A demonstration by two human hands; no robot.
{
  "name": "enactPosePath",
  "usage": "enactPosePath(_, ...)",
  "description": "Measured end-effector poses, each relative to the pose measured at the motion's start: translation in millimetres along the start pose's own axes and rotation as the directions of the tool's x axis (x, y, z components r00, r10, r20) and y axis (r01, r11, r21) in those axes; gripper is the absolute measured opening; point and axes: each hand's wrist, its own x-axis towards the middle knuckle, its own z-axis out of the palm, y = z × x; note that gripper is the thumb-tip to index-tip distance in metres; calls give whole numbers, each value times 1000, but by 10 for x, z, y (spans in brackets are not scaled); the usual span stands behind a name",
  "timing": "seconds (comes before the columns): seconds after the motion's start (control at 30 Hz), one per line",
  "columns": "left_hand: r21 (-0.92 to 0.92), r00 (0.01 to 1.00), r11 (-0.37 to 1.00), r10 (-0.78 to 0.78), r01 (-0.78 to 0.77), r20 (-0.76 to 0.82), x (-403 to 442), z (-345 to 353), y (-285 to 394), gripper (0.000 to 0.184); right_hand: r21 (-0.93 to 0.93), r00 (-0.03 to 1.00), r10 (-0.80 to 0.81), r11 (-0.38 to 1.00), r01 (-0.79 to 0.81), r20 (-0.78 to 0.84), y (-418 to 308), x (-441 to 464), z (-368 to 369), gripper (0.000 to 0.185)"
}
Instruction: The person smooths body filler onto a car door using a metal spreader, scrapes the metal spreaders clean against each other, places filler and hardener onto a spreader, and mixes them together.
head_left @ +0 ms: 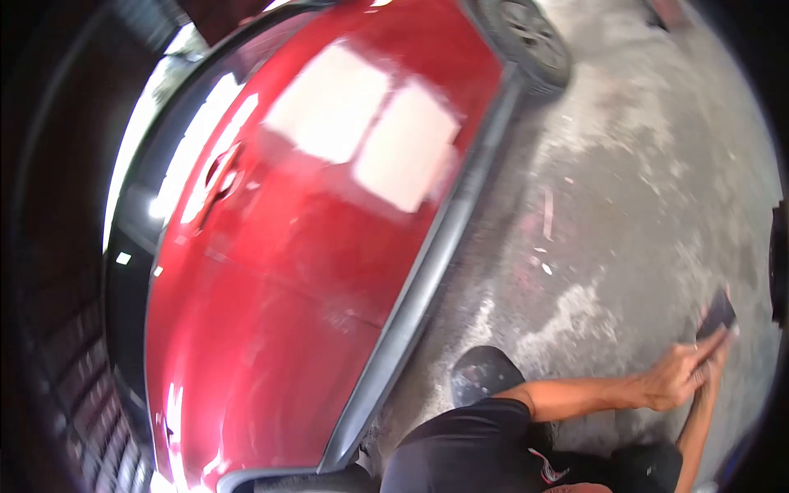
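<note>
At the lower right, away from the car, my two hands meet around a small dark sheet (717,315). My left hand (675,376) reaches across from the left, its fingers pressed together and their tips at the sheet's lower edge. Partly hidden behind it, my right hand (720,355) holds the sheet from below. The red car's side (288,246) fills the left half of the view, with two pale, whitish patches (333,103) on its panel. Motion blurs the finger details.
A grey sill (444,246) runs along the car's lower edge to a wheel (530,37) at the top. Stained concrete floor (641,205) lies to the right, with small scraps on it. My dark-clothed legs and a dark rounded object (483,374) are at the bottom.
</note>
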Motion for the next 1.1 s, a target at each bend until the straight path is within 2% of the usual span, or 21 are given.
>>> enactPosePath(0.03, 230, 991, 965, 133, -123, -27, -28, 43, 91, 51, 70, 999, 39, 997, -40, 17, 135, 43, -85, 85)
enactPosePath(0.07, 290, 986, 945, 165, -150, -25, -43, 21, 115, 51, 134, 997, 70, 988, -74, 35, 231, 62, -128, 86)
enactPosePath(0.13, 287, 986, 953, 130, -95, -106, -27, 55, 191, 47, 168, 997, 43, 984, -52, 57, 249, 8, -109, 87)
enactPosePath(0.23, 221, 988, 974, -11, 46, -154, 95, 71, 196, 39, -45, 995, -95, 994, 96, 38, -585, -28, 382, 101)
enactPosePath(0.27, 212, 986, 972, -71, 102, -148, 120, 60, 193, 39, -56, 996, -81, 995, 82, 25, -615, -53, 381, 101)
enactPosePath(0.33, 207, 980, 965, -130, 160, -151, 171, -6, 165, 43, 48, 996, -88, 995, 87, 27, -623, -58, 388, 107)
enactPosePath(0.4, 58, 933, 939, -327, 338, -151, 232, -80, 164, 54, 13, 997, -66, 998, 66, 40, -661, -123, 383, 114)
enactPosePath(0.47, 150, 941, 935, -296, 320, -166, 296, -137, 150, 57, -38, 998, -57, 998, 56, -18, -719, -167, 479, 118)
enactPosePath(0.53, 129, 911, 934, -285, 334, -299, 382, -194, 47, 59, -73, 995, -104, 992, 104, 3, -874, -174, 608, 118)
enactPosePath(0.6, 178, 891, 901, -330, 395, -311, 498, -349, -69, 61, -288, 985, -109, 947, 143, 132, -800, -182, 599, 115)
enactPosePath(0.67, 149, 851, 847, -474, 511, -225, 523, -463, -168, 61, -232, 985, -117, 962, 144, 125, -664, -129, 523, 109)
enactPosePath(0.7, 262, 858, 818, -470, 511, -206, 448, -394, -216, 59, -72, 994, -82, 994, 87, 68, -590, -96, 483, 106)
enactPosePath(0.73, 259, 859, 821, -468, 509, -207, 319, -220, -144, 59, 92, 999, -36, 995, 35, 16, -509, -45, 425, 103)
enactPosePath(0.77, 290, 957, 921, -207, 261, -204, 158, 9, 17, 57, 62, 990, -71, 995, 79, -123, -413, 54, 355, 100)
enactPosePath(0.8, 317, 979, 948, 66, -1, -194, 69, 133, 110, 54, 60, 990, -65, 996, 73, -126, -434, 29, 343, 100)
enactPosePath(0.83, 314, 979, 950, 67, -3, -193, 92, 95, 30, 54, 42, 992, -112, 993, 114, -54, -485, 7, 325, 101)
enactPosePath(0.9, 394, 933, 847, -303, 356, -193, 217, -92, -219, 44, -78, 979, -196, 977, 199, 49, -701, -80, 449, 105)
enactPosePath(0.93, 388, 930, 846, -312, 365, -196, 295, -159, -230, 44, -176, 981, -152, 969, 172, 119, -786, -115, 473, 106)
enactPosePath(1.0, 435, 888, 784, -451, 443, -90, 448, -310, -251, 36, 120, 998, -63, 991, 59, 26, -663, -105, 454, 105)
enactPosePath(1.03, 547, 987, 823, -160, 152, -33, 278, -171, -234, 32, 178, 998, 22, 984, -11, -57, -522, -54, 346, 105)
enactPosePath(1.1, 442, 992, 888, -106, 128, -74, 12, 89, -80, 34, 360, 965, 185, 927, -107, -189, -436, 8, 226, 101)
